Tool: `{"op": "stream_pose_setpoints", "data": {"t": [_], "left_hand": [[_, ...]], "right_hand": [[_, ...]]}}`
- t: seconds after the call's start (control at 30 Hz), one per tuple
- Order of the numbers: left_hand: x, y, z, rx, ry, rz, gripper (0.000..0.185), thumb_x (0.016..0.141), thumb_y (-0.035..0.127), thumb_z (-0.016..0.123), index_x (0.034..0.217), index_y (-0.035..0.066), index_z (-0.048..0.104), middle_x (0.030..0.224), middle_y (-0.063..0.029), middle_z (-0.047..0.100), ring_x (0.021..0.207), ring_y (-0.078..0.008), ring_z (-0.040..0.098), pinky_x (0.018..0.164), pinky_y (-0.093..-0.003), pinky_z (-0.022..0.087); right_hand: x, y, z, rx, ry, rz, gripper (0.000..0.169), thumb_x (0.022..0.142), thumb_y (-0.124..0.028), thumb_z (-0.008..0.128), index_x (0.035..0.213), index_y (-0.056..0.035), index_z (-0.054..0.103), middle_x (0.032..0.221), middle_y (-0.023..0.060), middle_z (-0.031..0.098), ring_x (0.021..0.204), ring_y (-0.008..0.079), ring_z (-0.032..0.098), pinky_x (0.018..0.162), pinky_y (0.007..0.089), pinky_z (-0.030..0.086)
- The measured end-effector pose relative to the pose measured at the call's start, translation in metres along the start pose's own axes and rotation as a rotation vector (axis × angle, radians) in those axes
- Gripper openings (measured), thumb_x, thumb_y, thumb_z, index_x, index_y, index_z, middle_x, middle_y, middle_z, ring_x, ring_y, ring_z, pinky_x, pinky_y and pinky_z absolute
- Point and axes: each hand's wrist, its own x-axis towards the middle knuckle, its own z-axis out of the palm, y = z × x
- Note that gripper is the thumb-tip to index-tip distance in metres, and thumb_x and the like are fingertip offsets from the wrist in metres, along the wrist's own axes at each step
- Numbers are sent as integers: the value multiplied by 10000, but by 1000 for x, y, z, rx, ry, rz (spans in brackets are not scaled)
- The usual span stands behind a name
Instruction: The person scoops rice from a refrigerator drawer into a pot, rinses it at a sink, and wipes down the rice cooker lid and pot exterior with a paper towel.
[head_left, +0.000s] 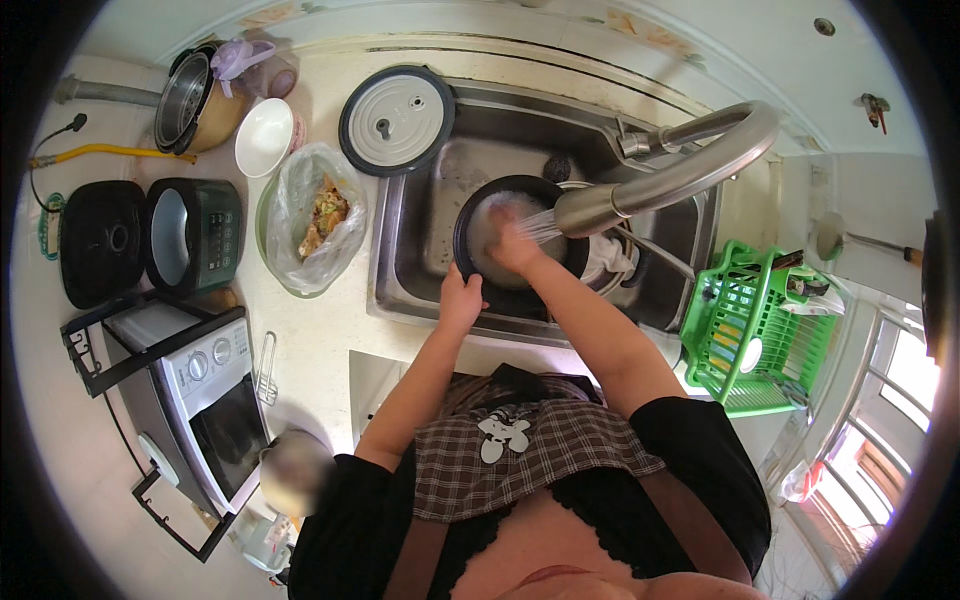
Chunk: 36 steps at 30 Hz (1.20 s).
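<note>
A dark round pot (471, 202) is in the stainless steel sink (450, 169), with cloudy water (480, 232) inside it. My left hand (459, 298) grips the near-left rim of the pot, thumb on top. Inside the pot, my right hand (514, 241) is in the stream falling from the faucet's spray head (589, 211). Its fingers are blurred by water, so I cannot tell whether they hold anything. Right of the pot, a white cloth (606, 256) lies in a metal pan or basin (626, 232), partly hidden. A dark scouring ball (556, 169) sits behind the pot.
A round lid (397, 120) rests on the sink's back-left corner. Left on the counter are a plastic-lined bowl of food scraps (289, 262), a white bowl (262, 139), an open rice cooker (202, 236) and a toaster oven (206, 375). A green dish rack (720, 337) stands at right.
</note>
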Motion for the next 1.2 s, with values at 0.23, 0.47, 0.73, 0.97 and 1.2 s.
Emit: {"op": "stream_pose_setpoints", "data": {"t": [0.23,0.47,0.73,0.97,1.2], "left_hand": [[4,-8,-10,1,-18,-2,406,763,32,435,1168,5,408,815,-127,574,459,-187,551,398,-280,483],[-2,-2,-5,-108,-16,-84,355,752,63,495,1103,44,448,836,-81,539,587,-169,550,385,-275,475],[16,-20,3,-117,-188,-512,242,738,92,508,967,16,497,863,-86,525,726,-202,531,541,-352,512],[17,-17,4,-338,-219,-522,220,747,50,451,951,-22,490,873,-118,520,762,-260,544,616,-433,523],[6,-2,3,-428,-261,-500,247,732,29,443,968,-34,479,910,-138,515,805,-288,544,646,-454,518]], "right_hand": [[-6,-56,-67,92,-762,-17,445,669,-117,589,1102,-40,518,1226,200,429,1111,351,421,936,394,359],[-15,14,-43,-490,-210,-36,479,694,-90,550,1165,-87,464,1199,168,456,1066,313,484,861,369,428],[-16,-46,-52,-248,-400,-79,393,740,-65,490,1132,-50,481,1181,188,467,1042,315,510,819,365,452],[-41,-31,-40,-550,-541,332,373,775,-81,458,1141,-15,468,1196,192,424,1050,333,479,828,387,448],[-14,3,-37,-533,-163,-98,330,773,-103,463,1095,-36,494,1212,166,414,1095,326,447,845,385,435]]}}
